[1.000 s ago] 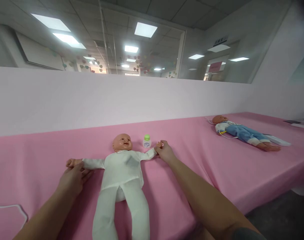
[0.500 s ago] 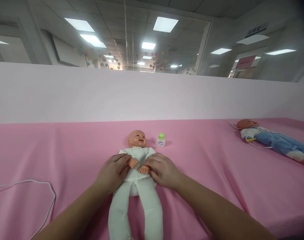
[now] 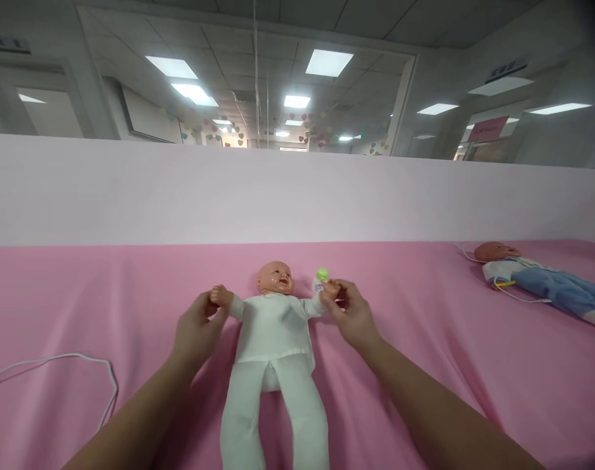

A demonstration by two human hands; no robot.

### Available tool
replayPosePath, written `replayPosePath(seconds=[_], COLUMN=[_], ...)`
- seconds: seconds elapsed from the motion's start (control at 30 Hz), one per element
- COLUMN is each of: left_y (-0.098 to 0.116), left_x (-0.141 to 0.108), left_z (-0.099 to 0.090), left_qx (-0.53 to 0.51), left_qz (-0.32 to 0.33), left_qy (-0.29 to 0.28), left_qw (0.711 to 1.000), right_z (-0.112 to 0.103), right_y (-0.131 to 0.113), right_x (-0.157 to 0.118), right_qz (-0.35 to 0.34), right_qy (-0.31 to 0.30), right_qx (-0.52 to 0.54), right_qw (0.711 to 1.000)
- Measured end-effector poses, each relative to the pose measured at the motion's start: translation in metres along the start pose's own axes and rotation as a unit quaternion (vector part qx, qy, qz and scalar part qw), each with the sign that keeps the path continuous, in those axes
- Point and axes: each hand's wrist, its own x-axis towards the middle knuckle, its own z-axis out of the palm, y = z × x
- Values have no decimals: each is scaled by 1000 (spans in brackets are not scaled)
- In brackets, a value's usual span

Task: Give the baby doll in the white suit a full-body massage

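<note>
A baby doll [image 3: 276,329] in a white top and white trousers lies on its back on the pink sheet [image 3: 395,405], head toward the wall. Both of its arms are spread out to the sides. My left hand [image 3: 196,329] is closed around the doll's hand on the left. On the other side, my right hand [image 3: 353,313] grips the doll's other hand between thumb and fingers. A small clear bottle with a green cap [image 3: 321,275] stands just behind that doll hand, which partly hides it.
Another doll [image 3: 547,281] in blue and white clothes lies at the far right, with a thin white tube and a yellow piece on it. A white cable [image 3: 77,356] curves over the sheet at left. A low white wall [image 3: 229,196] with glass above borders the back.
Both my hands have moved apart and up, drawing the doll's arms from across its chest out to the sides. The view has shifted slightly.
</note>
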Motion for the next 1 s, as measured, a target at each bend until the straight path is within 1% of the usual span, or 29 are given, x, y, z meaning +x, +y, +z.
replayPosePath(seconds=[0.03, 0.1, 0.17, 0.23, 0.3, 0.37, 0.47, 0.6, 0.7, 0.8, 0.9, 1.0], left_y=[-6, -22, -39, -54, -62, -65, -63, -65, -69, -72, -71, -66], left_x=[7, 20, 31, 37, 39, 38, 35, 36, 39, 39, 35, 31], left_z=[-3, -6, -7, -7, -7, -8, -10, -13, -14, -15, -15, -15], left_qx=[-47, -134, -185, -164, -80, 13, 107, 174, 208, 204, 167, 73], left_qz=[-44, -120, -173, -199, -195, -174, -153, -130, -132, -138, -142, -167], left_qy=[23, 53, 71, 94, 117, 112, 91, 58, 31, 27, 41, 81], left_qw=[998, 982, 965, 962, 970, 978, 978, 974, 969, 969, 975, 980], right_z=[-6, -17, -25, -31, -33, -34, -35, -36, -36, -36, -36, -34], right_y=[9, 27, 42, 54, 62, 66, 68, 64, 62, 62, 64, 67], right_x=[6, 18, 25, 28, 29, 28, 27, 26, 25, 25, 25, 26], right_qz=[52, 132, 203, 256, 285, 293, 293, 290, 292, 297, 297, 290], right_qy=[20, 44, 36, 2, -35, -54, -49, -44, -48, -58, -55, -46], right_qx=[7, 2, -26, -54, -68, -69, -65, -43, -41, -36, -34, -28], right_qw=[998, 990, 978, 965, 956, 952, 953, 955, 954, 952, 953, 955])
